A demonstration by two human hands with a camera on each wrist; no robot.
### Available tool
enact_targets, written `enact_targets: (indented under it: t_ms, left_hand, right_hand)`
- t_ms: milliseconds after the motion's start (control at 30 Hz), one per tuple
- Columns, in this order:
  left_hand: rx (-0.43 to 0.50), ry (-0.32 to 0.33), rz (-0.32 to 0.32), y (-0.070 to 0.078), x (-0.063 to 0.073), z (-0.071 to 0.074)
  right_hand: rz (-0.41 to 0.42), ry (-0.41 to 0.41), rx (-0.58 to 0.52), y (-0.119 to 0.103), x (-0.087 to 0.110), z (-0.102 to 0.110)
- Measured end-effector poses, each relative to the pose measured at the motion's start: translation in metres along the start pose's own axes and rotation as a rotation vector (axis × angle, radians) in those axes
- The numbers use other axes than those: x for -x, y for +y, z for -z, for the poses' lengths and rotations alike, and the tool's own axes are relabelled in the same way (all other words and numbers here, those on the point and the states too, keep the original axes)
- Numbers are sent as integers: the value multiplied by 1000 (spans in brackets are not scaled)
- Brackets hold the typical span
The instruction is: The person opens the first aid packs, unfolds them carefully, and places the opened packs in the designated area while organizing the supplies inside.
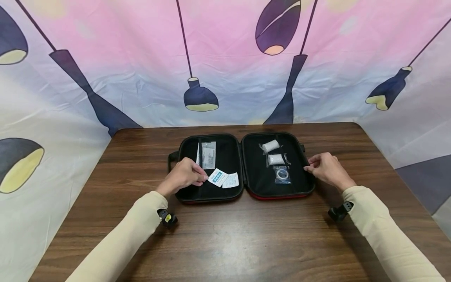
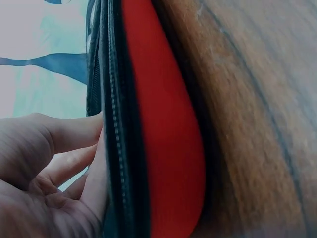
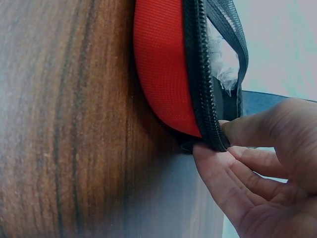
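Note:
A zip case (image 1: 201, 197), red outside and black inside, lies open like a book on the table. My left hand (image 1: 184, 175) reaches over its left half, thumb and fingertips together at the corner of a small white-and-blue square packet (image 1: 217, 177). A second white packet (image 1: 230, 181) overlaps that one. In the left wrist view the fingertips are hidden behind the case wall (image 2: 168, 124). At the right half, my right hand (image 1: 327, 169) pinches the zippered rim (image 3: 210, 109) near its front corner, thumb inside and fingers outside.
Flat clear sachets (image 1: 208, 156) sit under a strap in the left half. The right half holds two wrapped white rolls (image 1: 270, 146) and a clear bag with a coiled white ring (image 1: 282, 174). The wooden table (image 1: 225, 243) ends at a printed cloth backdrop (image 1: 225, 47).

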State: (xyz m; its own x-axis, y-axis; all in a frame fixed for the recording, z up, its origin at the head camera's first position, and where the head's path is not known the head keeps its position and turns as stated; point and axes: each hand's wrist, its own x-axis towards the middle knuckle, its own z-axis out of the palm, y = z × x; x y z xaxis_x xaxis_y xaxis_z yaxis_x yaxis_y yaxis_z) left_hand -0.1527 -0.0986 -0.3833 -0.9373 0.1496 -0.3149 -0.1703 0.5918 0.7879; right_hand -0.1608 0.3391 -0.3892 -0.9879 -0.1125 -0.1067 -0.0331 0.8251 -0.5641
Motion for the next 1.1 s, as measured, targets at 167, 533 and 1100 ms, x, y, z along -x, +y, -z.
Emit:
enact_targets:
  t_ms: [167, 533, 1100]
  left_hand:
    - [-31, -29, -6, 2, -3, -4]
    - [-127, 0, 4, 8, -6, -11]
    - [-12, 123, 3, 1, 6, 5]
  right_hand:
    - [14, 8, 2, 0, -1, 0]
    - [18, 8, -1, 2, -2, 0]
    - [11, 7, 6, 2, -2, 1]
